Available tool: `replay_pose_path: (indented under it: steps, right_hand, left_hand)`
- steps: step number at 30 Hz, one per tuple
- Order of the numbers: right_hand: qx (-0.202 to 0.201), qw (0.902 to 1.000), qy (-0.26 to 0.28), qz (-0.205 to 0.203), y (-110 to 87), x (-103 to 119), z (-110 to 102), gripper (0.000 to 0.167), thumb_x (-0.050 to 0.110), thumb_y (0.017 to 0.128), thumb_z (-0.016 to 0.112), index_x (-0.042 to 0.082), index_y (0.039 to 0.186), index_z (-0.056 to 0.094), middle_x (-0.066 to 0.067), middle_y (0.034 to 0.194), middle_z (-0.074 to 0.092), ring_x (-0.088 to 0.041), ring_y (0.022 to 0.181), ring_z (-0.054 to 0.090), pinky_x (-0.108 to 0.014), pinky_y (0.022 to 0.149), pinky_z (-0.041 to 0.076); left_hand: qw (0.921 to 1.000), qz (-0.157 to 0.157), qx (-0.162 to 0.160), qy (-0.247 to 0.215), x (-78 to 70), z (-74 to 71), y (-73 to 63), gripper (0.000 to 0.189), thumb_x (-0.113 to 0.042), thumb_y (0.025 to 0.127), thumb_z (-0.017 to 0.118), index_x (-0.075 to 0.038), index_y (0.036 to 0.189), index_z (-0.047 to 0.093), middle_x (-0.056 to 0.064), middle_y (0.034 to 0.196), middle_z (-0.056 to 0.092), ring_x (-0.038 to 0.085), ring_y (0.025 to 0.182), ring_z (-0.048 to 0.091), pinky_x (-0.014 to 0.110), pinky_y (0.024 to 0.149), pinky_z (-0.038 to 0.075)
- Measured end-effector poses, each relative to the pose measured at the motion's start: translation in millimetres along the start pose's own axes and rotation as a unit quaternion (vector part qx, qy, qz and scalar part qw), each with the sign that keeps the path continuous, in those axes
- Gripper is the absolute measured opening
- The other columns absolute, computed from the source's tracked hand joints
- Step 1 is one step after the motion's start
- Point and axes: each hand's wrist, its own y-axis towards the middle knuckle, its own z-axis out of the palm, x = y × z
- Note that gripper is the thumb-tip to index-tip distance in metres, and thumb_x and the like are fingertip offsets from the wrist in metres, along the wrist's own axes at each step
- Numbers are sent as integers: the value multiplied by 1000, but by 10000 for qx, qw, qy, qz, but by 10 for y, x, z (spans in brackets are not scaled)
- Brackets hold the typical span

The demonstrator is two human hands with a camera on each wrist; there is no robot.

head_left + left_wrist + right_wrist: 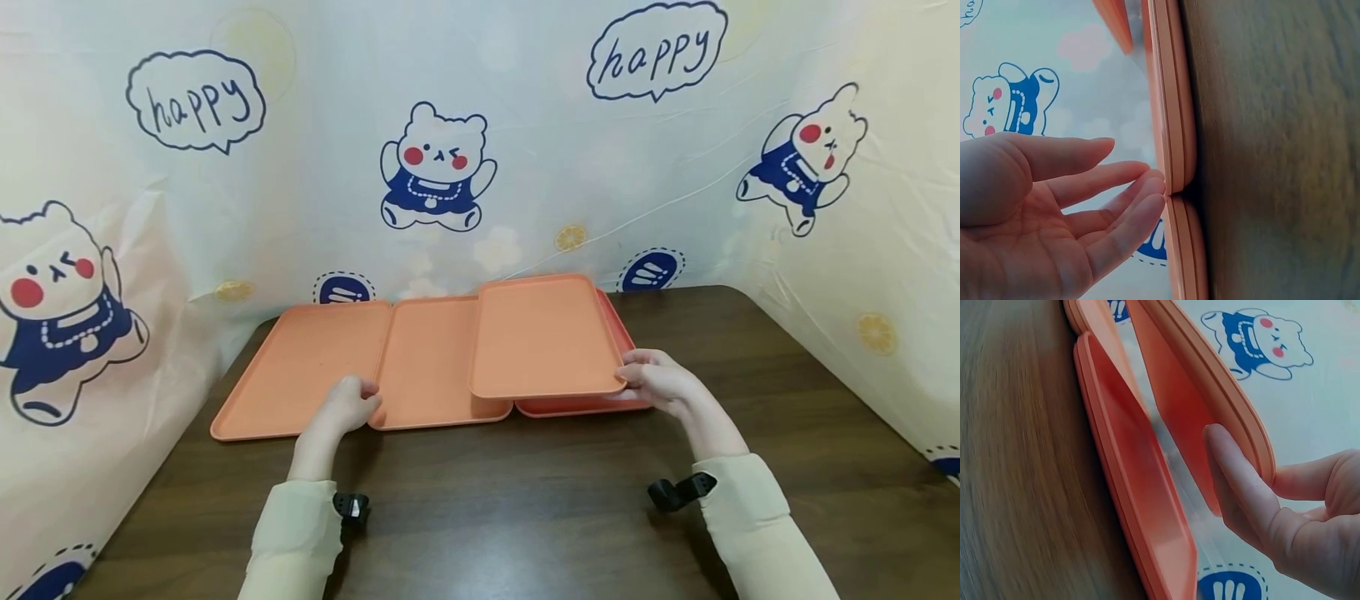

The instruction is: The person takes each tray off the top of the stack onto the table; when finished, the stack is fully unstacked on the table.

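Note:
My right hand (663, 383) pinches the near right corner of an orange tray (547, 337), thumb on top and fingers underneath. In the right wrist view this raised tray (1191, 381) hangs tilted, with a gap between it and a redder tray (1141, 456) on the table. It covers most of that redder tray and the right part of a middle orange tray (427, 358). My left hand (348, 408) is by the near edges where the left orange tray (307, 367) meets the middle one. In the left wrist view its fingers (1129, 228) are loosely extended, fingertips right at the rims, holding nothing.
The trays lie in a row along the back of a dark wooden table (495, 508). Behind and beside it hangs a pale curtain (315, 183) printed with bears and "happy" bubbles. A black wrist camera (351, 508) sits at the left cuff, another black camera (678, 492) at the right.

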Motion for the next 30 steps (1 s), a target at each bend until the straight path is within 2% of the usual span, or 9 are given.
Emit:
replay_pose_path:
  steps: [8,12,19,30]
  right_hand:
    - [-93,9999,-119,-46,-126,-20,-208,43,3,94,43,-17,128,25,-4,94,57,-9,82,63,-25,77,56]
    - [-134,9999,-67,-29,-173,-50,-308,45,2,95,43,-18,129,23,-4,94,56,-9,82,63,-25,77,56]
    - [-246,9997,-32,67,-257,-85,-427,47,2,95,43,-17,132,20,-8,101,54,-11,85,64,-29,81,56]
    - [-272,9996,4,-32,-399,-124,-654,44,2,95,44,-16,129,22,-4,98,57,-11,86,65,-29,81,55]
  left_hand:
    - [9999,-51,-77,80,-13,25,-3,34,-8,93,50,14,119,55,31,117,58,41,109,54,49,92,46]
    - [9999,-134,-10,70,-28,15,0,36,-9,94,50,14,121,53,31,118,56,40,107,54,50,93,46]
    - [9999,-91,33,90,-10,16,-10,36,-10,95,49,12,123,52,31,121,55,40,109,53,51,94,45]
    - [9999,-5,-50,133,-14,40,-17,36,-12,95,50,10,124,54,30,121,56,40,108,55,51,92,46]
